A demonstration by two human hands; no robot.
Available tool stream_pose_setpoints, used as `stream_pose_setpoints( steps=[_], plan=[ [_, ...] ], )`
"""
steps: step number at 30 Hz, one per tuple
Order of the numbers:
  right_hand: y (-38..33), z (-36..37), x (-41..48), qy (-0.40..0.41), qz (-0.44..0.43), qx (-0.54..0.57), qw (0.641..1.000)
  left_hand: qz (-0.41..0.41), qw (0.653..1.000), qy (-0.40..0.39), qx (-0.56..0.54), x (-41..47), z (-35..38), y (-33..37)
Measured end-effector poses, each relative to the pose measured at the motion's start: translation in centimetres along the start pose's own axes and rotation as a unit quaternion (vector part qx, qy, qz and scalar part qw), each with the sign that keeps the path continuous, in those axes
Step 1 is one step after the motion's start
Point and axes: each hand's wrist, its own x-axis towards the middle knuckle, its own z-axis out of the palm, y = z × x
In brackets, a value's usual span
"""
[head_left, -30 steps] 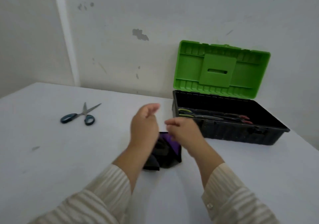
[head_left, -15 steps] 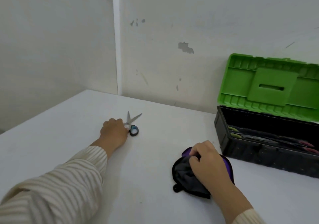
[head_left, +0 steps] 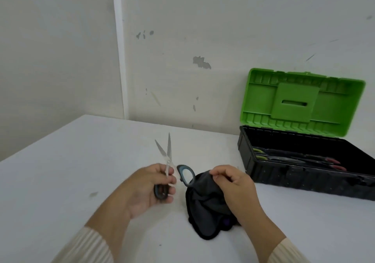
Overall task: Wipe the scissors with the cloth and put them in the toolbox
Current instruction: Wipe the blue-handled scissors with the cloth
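Observation:
My left hand [head_left: 151,187] grips the scissors [head_left: 167,161] by one dark handle loop, lifted above the white table [head_left: 60,171]. The blades point up and away and are slightly parted; the other blue-grey loop sticks out to the right. My right hand [head_left: 233,187] pinches the top of a dark cloth [head_left: 203,208] with a little purple showing, bunched and hanging down to the table just right of the scissors. The black toolbox [head_left: 284,179] stands at the right with its green lid [head_left: 300,102] open against the wall.
Inside the toolbox lie other scissors with green handles [head_left: 258,154] and red handles [head_left: 334,164]. Walls close off the table at the back, with a corner at the far left. A small smudge [head_left: 93,194] marks the tabletop near my left forearm.
My left hand picked the scissors up from the table and carried them right, next to the cloth. My right hand lifted the cloth's top edge. The camera view shifted left.

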Motion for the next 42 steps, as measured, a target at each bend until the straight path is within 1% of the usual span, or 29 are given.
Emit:
stream_pose_setpoints(
  steps=[1, 3, 7, 9, 11, 14, 17, 19, 22, 24, 25, 26, 27, 28, 30, 32, 33, 34, 36, 38, 40, 42],
  plan=[
    [-0.3, -0.1, -0.1, -0.013, 0.006, 0.01, 1.0, 0.007, 1.0, -0.011, -0.012, -0.3, 0.6, -0.6],
    [-0.9, -0.2, -0.5, -0.046, -0.014, -0.009, 0.999, 0.02, 1.0, -0.017, -0.011, -0.5, 1.4, -1.5],
    [-1.4, 0.3, -0.9, -0.104, -0.063, -0.104, 0.987, 0.042, 0.998, -0.032, -0.022, -0.4, 2.1, -1.7],
    [-1.2, 0.3, -0.7, -0.109, -0.073, -0.134, 0.982, 0.044, 0.999, -0.018, -0.02, -0.3, 2.2, -1.6],
    [-1.0, 0.1, -0.5, -0.101, -0.067, -0.124, 0.985, 0.049, 0.999, 0.013, 0.01, -0.1, 2.1, -1.6],
    [-0.8, -0.5, -0.1, -0.106, -0.044, -0.106, 0.988, 0.069, 0.992, 0.06, 0.088, 0.0, 1.7, -1.6],
    [-0.8, -1.2, 0.0, -0.106, -0.026, -0.079, 0.991, 0.076, 0.988, 0.076, 0.108, -0.1, 1.3, -1.5],
    [-0.5, -1.8, 0.5, -0.066, -0.012, -0.047, 0.997, 0.066, 0.987, 0.07, 0.127, -0.2, 1.1, -1.2],
    [0.3, -2.6, 1.4, 0.061, 0.004, -0.029, 0.998, 0.036, 0.983, 0.051, 0.172, -0.4, 1.2, -1.2],
    [0.0, -2.7, 1.5, 0.13, -0.01, 0.001, 0.991, 0.032, 0.978, 0.049, 0.201, -0.4, 1.6, -1.5],
    [-0.3, -2.4, 1.3, 0.145, -0.033, -0.001, 0.989, 0.036, 0.976, 0.051, 0.21, -0.3, 1.9, -1.7],
    [-0.6, -1.9, 1.0, 0.139, -0.064, -0.021, 0.988, 0.041, 0.974, 0.053, 0.216, -0.2, 2.2, -1.9],
    [-0.9, -1.0, 0.6, 0.111, -0.096, -0.065, 0.987, 0.045, 0.973, 0.056, 0.218, -0.2, 2.5, -2.0],
    [-1.3, 0.0, 0.0, 0.066, -0.126, -0.123, 0.982, 0.051, 0.972, 0.057, 0.221, -0.1, 2.7, -2.2],
    [-1.4, 2.1, -1.0, -0.013, -0.187, -0.228, 0.956, 0.067, 0.966, 0.058, 0.241, -0.2, 3.1, -2.4],
    [-0.9, 2.8, -0.9, -0.027, -0.244, -0.271, 0.931, 0.083, 0.957, 0.062, 0.27, -0.2, 3.3, -2.6],
    [-0.9, 2.6, -0.5, -0.019, -0.244, -0.266, 0.932, 0.089, 0.954, 0.064, 0.28, -0.1, 3.3, -2.6],
    [-1.0, 2.3, -0.3, -0.012, -0.215, -0.25, 0.944, 0.093, 0.951, 0.065, 0.287, -0.1, 3.3, -2.6],
    [-0.9, 1.9, -0.2, -0.01, -0.192, -0.237, 0.952, 0.095, 0.95, 0.065, 0.291, 0.0, 3.3, -2.7],
    [-1.0, 2.2, -0.4, -0.023, -0.198, -0.26, 0.945, 0.094, 0.951, 0.062, 0.287, 0.1, 3.4, -2.7],
    [-0.9, 2.2, -0.3, -0.006, -0.218, -0.277, 0.936, 0.099, 0.949, 0.061, 0.292, 0.1, 3.4, -2.8],
    [-1.0, 2.0, -0.1, 0.01, -0.174, -0.231, 0.957, 0.103, 0.945, 0.06, 0.306, 0.1, 3.5, -2.7]
  ],
)
